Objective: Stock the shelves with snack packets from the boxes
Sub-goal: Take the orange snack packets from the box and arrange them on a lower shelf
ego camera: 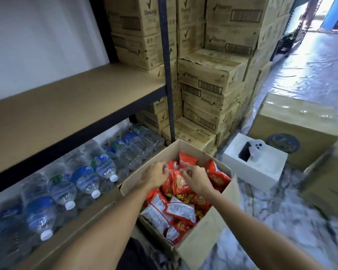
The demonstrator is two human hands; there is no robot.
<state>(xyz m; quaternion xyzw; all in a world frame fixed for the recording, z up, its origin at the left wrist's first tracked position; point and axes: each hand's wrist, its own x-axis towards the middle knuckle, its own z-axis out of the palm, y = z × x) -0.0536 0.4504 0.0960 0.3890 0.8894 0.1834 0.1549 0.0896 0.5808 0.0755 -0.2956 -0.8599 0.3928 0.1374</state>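
An open cardboard box (199, 238) stands on the floor in front of me, full of red and white snack packets (180, 209). Both my hands are inside it at the far end. My left hand (154, 175) has its fingers curled on the top edge of a red packet (179, 183). My right hand (196, 178) pinches the same packet from the right side. The brown shelf board (66, 108) to the left, at about chest height, has nothing on it.
Shrink-wrapped water bottles (82, 178) lie on the lower shelf at left. Stacked brown cartons (209, 78) fill the back behind a black shelf post (167, 71). A white box (256, 162) and more cartons (295, 125) sit on the plastic-covered floor at right.
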